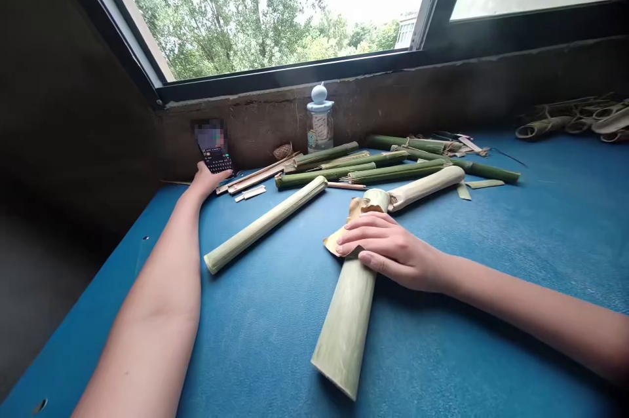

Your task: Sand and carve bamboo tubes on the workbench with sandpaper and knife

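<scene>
Far out on the left, my left hand (209, 181) grips the lower edge of a phone (216, 149), which stands tilted near the wall with its screen lit. My right hand (393, 251) lies over a thick pale bamboo piece (344, 326), fingers curled across a creased tan sheet that looks like sandpaper (337, 241). That sheet is bent over the bamboo, and my palm hides part of both. The wide end of the bamboo points toward me. Just past my right hand lies a pale, peeled bamboo stick (427, 187).
A slim pale bamboo tube (265, 225) rests between my arms on the blue table (255, 333). Behind it are several green bamboo lengths (334, 172), thin strips (260, 177) and a glass jar with a blue lid (320, 120). More bamboo pieces (580, 120) lie far right, below the window.
</scene>
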A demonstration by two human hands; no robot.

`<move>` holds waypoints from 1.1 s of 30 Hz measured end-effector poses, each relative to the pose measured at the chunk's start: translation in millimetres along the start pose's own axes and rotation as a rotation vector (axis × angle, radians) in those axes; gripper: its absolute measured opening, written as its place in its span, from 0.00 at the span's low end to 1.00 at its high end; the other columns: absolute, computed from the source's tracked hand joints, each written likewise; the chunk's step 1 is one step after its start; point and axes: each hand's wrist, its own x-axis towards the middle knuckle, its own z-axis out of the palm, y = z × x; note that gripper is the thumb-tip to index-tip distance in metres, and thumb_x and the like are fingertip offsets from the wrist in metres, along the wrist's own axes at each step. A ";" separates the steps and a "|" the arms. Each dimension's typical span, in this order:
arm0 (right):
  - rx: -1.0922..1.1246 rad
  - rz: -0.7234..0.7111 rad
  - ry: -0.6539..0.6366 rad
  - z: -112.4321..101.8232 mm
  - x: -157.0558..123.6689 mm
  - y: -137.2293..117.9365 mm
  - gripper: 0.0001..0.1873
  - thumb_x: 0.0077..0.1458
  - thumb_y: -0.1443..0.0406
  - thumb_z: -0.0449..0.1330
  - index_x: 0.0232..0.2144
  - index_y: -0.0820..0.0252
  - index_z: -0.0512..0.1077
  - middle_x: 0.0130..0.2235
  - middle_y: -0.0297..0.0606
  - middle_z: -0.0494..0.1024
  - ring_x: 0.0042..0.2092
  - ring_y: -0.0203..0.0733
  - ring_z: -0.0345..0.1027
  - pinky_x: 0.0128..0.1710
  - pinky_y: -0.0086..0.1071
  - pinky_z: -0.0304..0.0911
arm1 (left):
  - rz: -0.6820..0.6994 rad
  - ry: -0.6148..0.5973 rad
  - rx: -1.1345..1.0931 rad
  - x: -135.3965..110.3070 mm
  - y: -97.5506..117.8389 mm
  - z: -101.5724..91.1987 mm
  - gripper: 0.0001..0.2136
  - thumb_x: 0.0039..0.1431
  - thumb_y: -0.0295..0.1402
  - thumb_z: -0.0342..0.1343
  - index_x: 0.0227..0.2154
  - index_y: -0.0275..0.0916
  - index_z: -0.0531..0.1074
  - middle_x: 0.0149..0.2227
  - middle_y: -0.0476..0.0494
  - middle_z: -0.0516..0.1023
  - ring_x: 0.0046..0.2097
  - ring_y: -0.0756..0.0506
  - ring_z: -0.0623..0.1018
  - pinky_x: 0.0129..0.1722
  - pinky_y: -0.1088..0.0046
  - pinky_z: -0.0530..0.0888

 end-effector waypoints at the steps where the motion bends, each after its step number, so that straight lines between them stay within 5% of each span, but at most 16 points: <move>1: -0.014 0.006 0.006 -0.3 0.0 1.7 0.17 0.69 0.63 0.50 0.53 0.55 0.74 0.53 0.39 0.79 0.58 0.43 0.64 0.63 0.43 0.50 | -0.017 -0.007 0.022 -0.2 0.3 1.2 0.26 0.60 0.39 0.62 0.59 0.37 0.64 0.58 0.35 0.69 0.58 0.35 0.71 0.56 0.49 0.70; 7: -0.002 -0.021 -0.016 3.3 -0.6 -8.3 0.17 0.69 0.62 0.50 0.54 0.56 0.73 0.53 0.38 0.79 0.58 0.43 0.64 0.63 0.42 0.50 | -0.042 -0.026 0.088 -0.4 2.9 3.4 0.49 0.42 0.43 0.72 0.63 0.33 0.54 0.62 0.26 0.64 0.63 0.30 0.65 0.61 0.53 0.65; 11: -0.016 -0.042 -0.036 0.9 -0.3 -0.1 0.17 0.69 0.61 0.50 0.54 0.55 0.73 0.53 0.38 0.79 0.58 0.43 0.64 0.62 0.42 0.50 | -0.021 -0.029 0.082 -0.1 2.3 3.2 0.52 0.36 0.41 0.74 0.64 0.33 0.53 0.62 0.26 0.62 0.65 0.29 0.64 0.62 0.57 0.64; 17: -0.018 -0.026 0.005 -2.3 0.7 13.2 0.18 0.70 0.61 0.48 0.52 0.56 0.74 0.52 0.41 0.79 0.58 0.44 0.65 0.62 0.44 0.51 | 0.011 -0.019 0.034 -3.2 3.9 1.1 0.34 0.54 0.38 0.66 0.62 0.38 0.60 0.63 0.32 0.63 0.62 0.33 0.67 0.59 0.49 0.66; 23: 0.006 -0.041 -0.012 7.1 -4.1 -20.9 0.18 0.69 0.62 0.50 0.55 0.56 0.73 0.53 0.41 0.79 0.59 0.45 0.64 0.64 0.45 0.48 | 0.047 -0.062 -0.060 -5.0 7.5 -5.5 0.16 0.64 0.36 0.59 0.52 0.36 0.70 0.53 0.38 0.73 0.52 0.40 0.75 0.52 0.53 0.74; 27: 0.067 -0.109 -0.077 7.2 -6.0 -26.4 0.19 0.69 0.60 0.49 0.55 0.57 0.72 0.54 0.41 0.78 0.60 0.44 0.63 0.65 0.41 0.49 | 0.023 -0.082 -0.089 -4.6 8.3 -8.6 0.14 0.64 0.36 0.58 0.49 0.35 0.72 0.49 0.40 0.75 0.49 0.42 0.76 0.50 0.55 0.75; 33: -0.046 0.045 -0.027 -5.2 -5.2 -0.3 0.18 0.70 0.62 0.49 0.55 0.54 0.73 0.55 0.41 0.77 0.60 0.45 0.64 0.63 0.46 0.51 | -0.008 -0.066 -0.116 -4.6 8.9 -9.2 0.14 0.64 0.37 0.59 0.49 0.35 0.72 0.50 0.40 0.75 0.50 0.41 0.76 0.51 0.55 0.74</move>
